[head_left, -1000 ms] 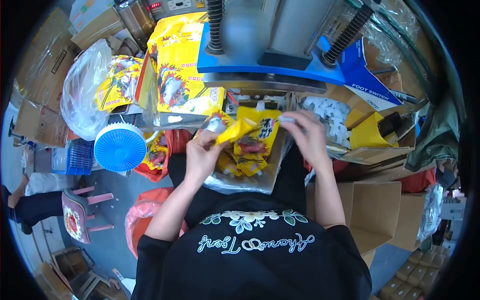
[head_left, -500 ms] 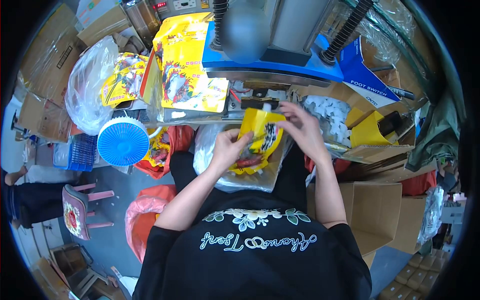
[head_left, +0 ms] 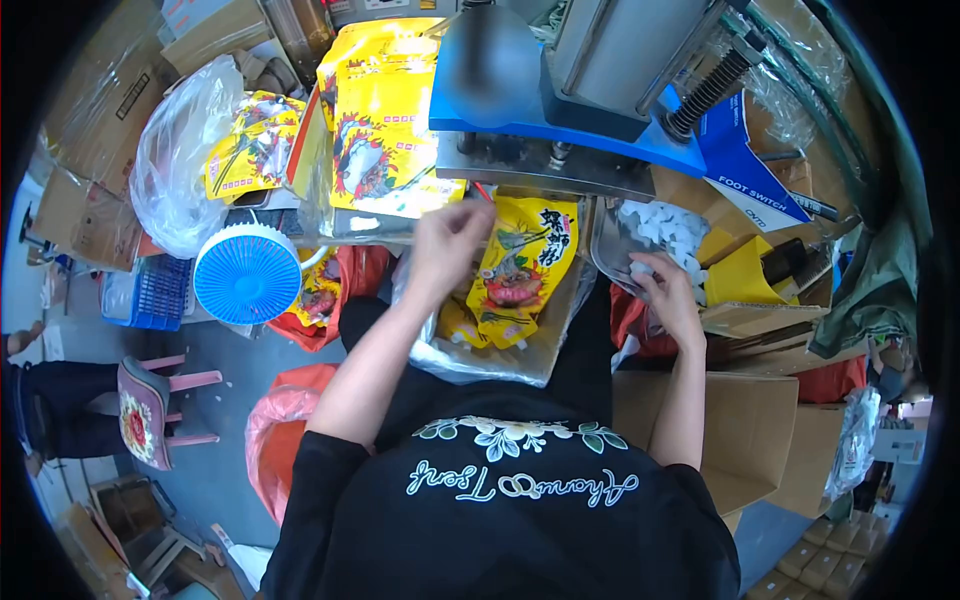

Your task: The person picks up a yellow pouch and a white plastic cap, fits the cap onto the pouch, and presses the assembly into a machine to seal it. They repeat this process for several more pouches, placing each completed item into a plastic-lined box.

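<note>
A yellow printed pouch (head_left: 525,270) with dark lettering lies with its upper end at the front of the blue-framed press (head_left: 560,165) and its lower end over a plastic-lined box (head_left: 540,365) on my lap. My left hand (head_left: 452,248) is just left of the pouch's upper part, its fingers curled together; whatever they hold, if anything, is hidden. On the right, my right hand (head_left: 668,298) is at the front of a tray of small white plastic pieces (head_left: 660,232). Its thumb and fingers pinch one small white piece (head_left: 640,268). More yellow pouches lie in the box.
Flat yellow pouches (head_left: 385,130) are stacked left of the press. A blue fan (head_left: 246,280) stands at the table's left edge. Cardboard boxes (head_left: 735,420), a foot-switch box (head_left: 750,165) and a red bag (head_left: 285,430) surround me. Another person (head_left: 60,410) is partly visible beside a stool.
My left hand has let go of the pouch and moved up; the pouch now lies at the press. My right hand moved right and down to the white pieces.
</note>
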A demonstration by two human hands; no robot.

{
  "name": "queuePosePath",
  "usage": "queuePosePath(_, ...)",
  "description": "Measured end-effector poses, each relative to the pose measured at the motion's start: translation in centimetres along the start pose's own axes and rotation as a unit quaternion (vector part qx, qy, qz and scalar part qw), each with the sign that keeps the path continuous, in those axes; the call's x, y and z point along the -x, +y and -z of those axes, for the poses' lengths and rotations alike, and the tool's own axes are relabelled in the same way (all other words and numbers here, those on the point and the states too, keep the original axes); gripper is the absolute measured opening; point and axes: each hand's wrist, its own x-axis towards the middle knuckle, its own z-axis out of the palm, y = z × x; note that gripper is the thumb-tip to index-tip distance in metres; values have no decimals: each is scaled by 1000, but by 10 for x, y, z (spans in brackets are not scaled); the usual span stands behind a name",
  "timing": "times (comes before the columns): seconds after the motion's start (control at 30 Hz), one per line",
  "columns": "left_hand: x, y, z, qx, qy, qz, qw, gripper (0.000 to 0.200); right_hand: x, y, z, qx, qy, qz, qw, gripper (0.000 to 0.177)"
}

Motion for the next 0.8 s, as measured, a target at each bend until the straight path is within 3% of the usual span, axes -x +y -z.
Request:
queuePosePath(0.03,-3,11,17,-83,34,-37,995,34,-2,5,-4,-54,31,-10,998,22)
queuePosePath(0.07,-6,10,30,-223,101,-148,958,43,-4,14,-11,-108,62,-20,992,21)
queuePosePath(0.1,-8,6,43,-357,164,-252,884,54,-5,20,-16,-163,91,-30,982,20)
queuePosePath(0.13,-2,-10,54,-434,137,-198,868,67,-5,21,-17,-155,112,-14,981,18)
queuePosePath(0.23,21,-32,70,-478,94,-230,842,57,-6,17,-13,-139,87,-68,984,19)
queuePosePath(0.3,22,-39,81,-386,134,-234,882,25,-6,5,-17,-152,115,-38,981,20)
queuePosePath(0.37,26,-25,81,-323,126,-187,919,13,-10,-12,-19,-166,128,-28,977,21)
queuePosePath(0.4,33,0,70,-269,92,-204,937,9,-12,-12,-23,-196,129,-3,972,25)
queuePosePath(0.43,44,9,57,-149,80,-134,976,10,-12,-22,-24,-164,132,6,978,24)
queuePosePath(0.53,57,-13,26,-59,20,-94,994,15,-14,-61,-30,-100,95,73,988,18)
queuePosePath(0.57,63,-9,17,-94,-7,-45,995,15,-14,-79,-29,-86,76,117,986,17)
queuePosePath(0.63,68,-30,7,-168,-39,-120,978,14,-14,-96,-29,-41,-10,166,985,22)
queuePosePath(0.7,77,-38,-1,-65,-113,-43,990,14,-15,-101,-32,-9,-96,217,971,23)
queuePosePath(0.8,82,-34,-3,-21,-138,-2,990,17,-20,-94,-44,-93,-154,164,970,24)
